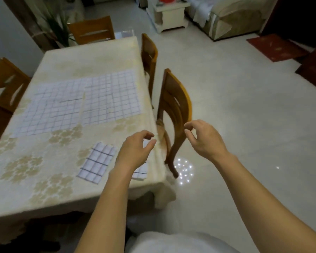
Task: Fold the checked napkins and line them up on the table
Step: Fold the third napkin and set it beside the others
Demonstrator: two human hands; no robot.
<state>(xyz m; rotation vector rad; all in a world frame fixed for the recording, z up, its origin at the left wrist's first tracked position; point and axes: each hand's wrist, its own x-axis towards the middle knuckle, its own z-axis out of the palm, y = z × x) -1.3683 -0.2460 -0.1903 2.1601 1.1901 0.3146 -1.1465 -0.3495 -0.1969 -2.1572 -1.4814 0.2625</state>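
We see four checked napkins on the table. A folded napkin (97, 162) lies flat near the near edge as a small rectangle. A second folded napkin (140, 173) lies just beside it at three o'clock, close to the table's right edge and mostly hidden under our left wrist. Toward twelve o'clock from these, at the middle of the table, two napkins lie spread out flat. The left open napkin (49, 110) and the right open napkin (111, 96) sit side by side, with a thin strip of cloth showing between them lower down.

Our left hand (135, 152) hovers above the hidden folded napkin, fingers loosely curled, thumb apart from them, holding nothing. Our right hand (202, 139) is at three o'clock from the left, off the table and over the floor, fingers gently curled with thumb and forefinger close together. We see nothing held between them.

The table wears a cream tablecloth (44, 179) with pale floral patches. A wooden chair (175, 106) stands tilted just off the table's right side, and another chair (149, 55) stands beyond it at twelve o'clock. A third chair (91, 30) is at the far end and a fourth chair (5, 84) on the left side. Past the table we see a leafy plant (57, 28), a white cabinet (170, 17), a sofa (235, 17) and a red mat (275, 47) on the pale tiled floor (244, 125).
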